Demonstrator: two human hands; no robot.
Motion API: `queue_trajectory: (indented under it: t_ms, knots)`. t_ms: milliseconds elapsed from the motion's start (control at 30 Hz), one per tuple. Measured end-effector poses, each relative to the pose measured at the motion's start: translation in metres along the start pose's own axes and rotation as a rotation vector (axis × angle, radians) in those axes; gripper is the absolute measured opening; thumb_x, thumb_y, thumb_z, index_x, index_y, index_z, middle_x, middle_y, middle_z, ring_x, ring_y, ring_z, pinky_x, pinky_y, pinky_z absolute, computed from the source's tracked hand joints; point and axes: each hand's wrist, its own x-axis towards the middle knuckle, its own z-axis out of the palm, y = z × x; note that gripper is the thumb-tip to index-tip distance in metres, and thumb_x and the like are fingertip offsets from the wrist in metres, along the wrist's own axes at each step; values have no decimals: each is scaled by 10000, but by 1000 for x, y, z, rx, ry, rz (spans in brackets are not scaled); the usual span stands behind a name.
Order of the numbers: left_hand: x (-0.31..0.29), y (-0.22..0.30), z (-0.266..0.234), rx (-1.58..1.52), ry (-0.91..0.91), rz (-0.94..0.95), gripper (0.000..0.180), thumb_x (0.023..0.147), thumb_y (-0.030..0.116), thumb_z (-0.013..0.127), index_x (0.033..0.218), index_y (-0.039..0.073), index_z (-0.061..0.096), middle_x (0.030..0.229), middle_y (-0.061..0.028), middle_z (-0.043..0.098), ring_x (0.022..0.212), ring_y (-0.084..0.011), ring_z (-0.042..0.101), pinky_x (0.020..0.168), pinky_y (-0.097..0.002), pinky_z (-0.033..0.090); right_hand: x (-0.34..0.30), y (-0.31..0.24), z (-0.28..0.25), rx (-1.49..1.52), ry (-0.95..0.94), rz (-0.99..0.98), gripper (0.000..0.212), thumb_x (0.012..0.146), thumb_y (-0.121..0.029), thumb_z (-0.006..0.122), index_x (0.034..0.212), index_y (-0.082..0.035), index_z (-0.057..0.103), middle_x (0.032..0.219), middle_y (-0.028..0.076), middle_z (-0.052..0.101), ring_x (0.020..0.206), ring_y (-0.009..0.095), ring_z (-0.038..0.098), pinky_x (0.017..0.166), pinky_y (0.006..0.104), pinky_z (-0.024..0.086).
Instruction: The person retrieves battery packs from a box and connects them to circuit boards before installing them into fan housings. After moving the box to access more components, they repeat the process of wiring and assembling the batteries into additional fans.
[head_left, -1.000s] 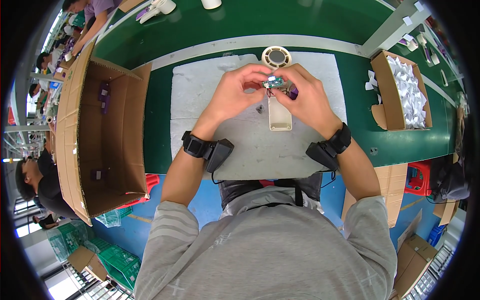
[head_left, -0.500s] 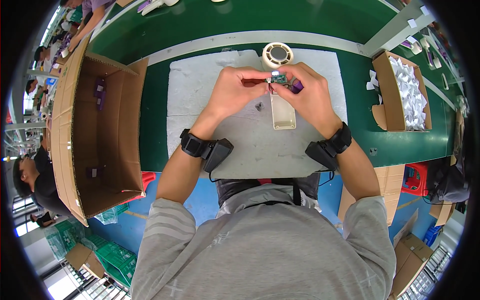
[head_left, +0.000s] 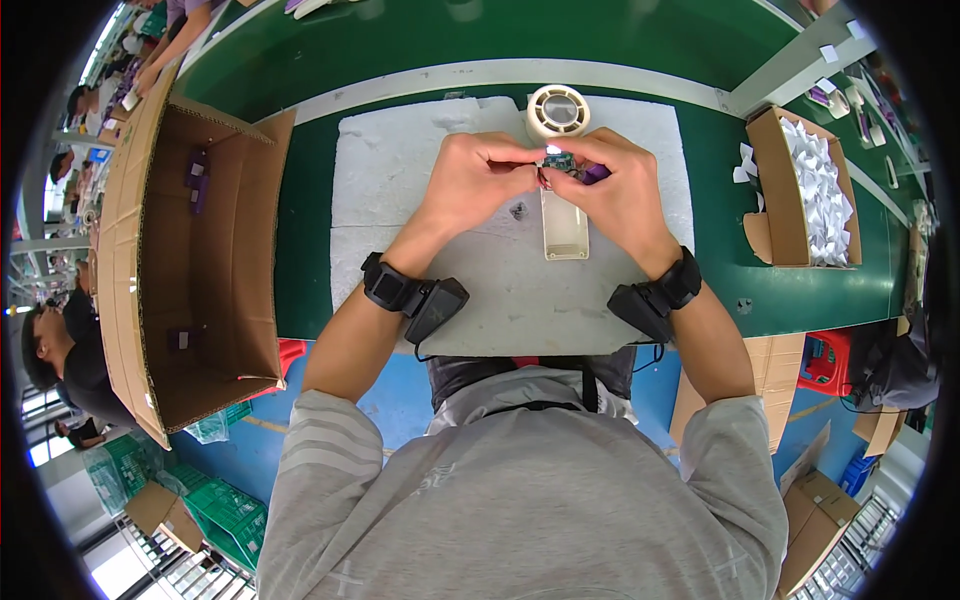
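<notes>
Above a green counter (head_left: 308, 250), left fingers (head_left: 515, 154) and right fingers (head_left: 590, 151) pinched a small green circuit board (head_left: 562, 161), apparently lengthwise sideways.

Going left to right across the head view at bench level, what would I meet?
Large cardboard box, left hand, circuit board, right hand, smaller box of white pieces.
</notes>
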Motion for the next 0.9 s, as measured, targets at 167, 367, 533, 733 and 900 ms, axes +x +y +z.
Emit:
queue_trajectory:
  t_ms: [167,367,533,733,900]
  knots:
    - [-1,0,-1,37,-22,-11,226,782,-44,670,1003,-10,705,887,-85,696,752,-115,642,671,-246,525,-1,-3,0,-14,-16,33,319,683,-75,798,990,-46,718,805,54,657,626,94,563,566,230,460]
    - [-2,6,12,32,-38,8,298,758,7,701,1042,-2,612,855,-49,641,732,-103,604,657,-242,498,-1,0,1,45,15,86,267,718,-67,771,975,-46,705,810,49,654,641,101,561,565,239,450]
    - [-3,4,15,45,-34,-46,337,760,10,701,1059,29,546,837,-33,598,745,-100,589,670,-243,492,0,-4,0,5,1,124,189,768,-66,726,950,-32,690,818,48,652,650,109,565,571,248,450]
    - [-4,12,10,9,-114,-190,336,775,22,681,1088,27,560,847,-41,602,733,-101,582,657,-246,486,3,-5,-11,-10,-104,168,158,788,-64,699,938,-16,680,818,44,647,647,113,557,578,252,447]
    - [-1,6,1,-73,-210,-211,365,819,-31,644,1166,17,541,1046,-38,603,795,-89,574,716,-224,483,6,-3,-19,50,-201,180,163,793,-39,680,953,-11,678,835,49,636,658,120,551,591,250,439]
